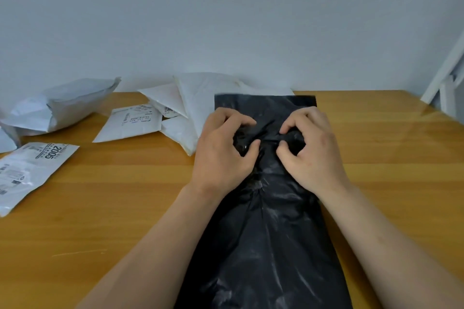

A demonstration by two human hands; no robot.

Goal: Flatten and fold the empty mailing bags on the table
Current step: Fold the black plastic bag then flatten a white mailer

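A long black mailing bag (271, 238) lies on the wooden table (125, 208), running from the near edge toward the wall. It is crumpled and bunched in the middle. My left hand (221, 155) and my right hand (311, 153) sit side by side on its far half, fingers curled and pinching the gathered black plastic between them. The bag's far end (263, 103) lies flat beyond my fingers.
Several white and grey mailing bags lie at the back left: a puffy grey one (60, 108), a flat one with a label (130, 123), a pile (190, 105) by the black bag, and a labelled bag (27, 173) at far left. White boards (444, 83) lean at right.
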